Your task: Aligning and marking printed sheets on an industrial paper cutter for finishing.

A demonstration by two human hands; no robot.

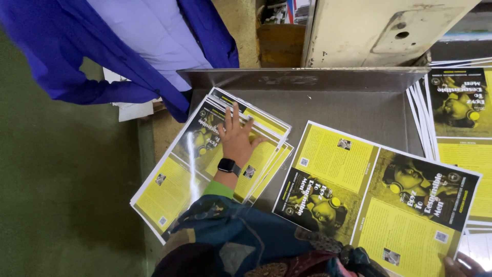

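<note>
Yellow and black glossy paper covers most of the grey metal table [359,105] in front of you. Your left hand [237,139] lies flat on a fanned stack of printed sheets [184,169], fingers spread and pointing away from you, palm pressed onto the top sheet. A black watch [228,165] with a square face sits on that wrist, above a green cuff and a dark patterned sleeve. The stack lies skewed at the table's left edge, its corners stepped like a loose deck, and a streak of light glints off its slick surface.

Just to the right, apart from the stack, one large sheet [376,192] lies flat and tilted, with yellow text panels and dark picture panels side by side. Your right hand [461,266] shows only at the bottom right corner, fingertips touching that sheet's lower edge; I cannot tell how the fingers are set.

A second pile of sheets [453,128] rests at the right edge, its white borders fanned. A dull metal back wall [307,78] stands along the table's far side. At the upper left, another person's blue sleeve [77,56] hangs over the green floor [61,195].
</note>
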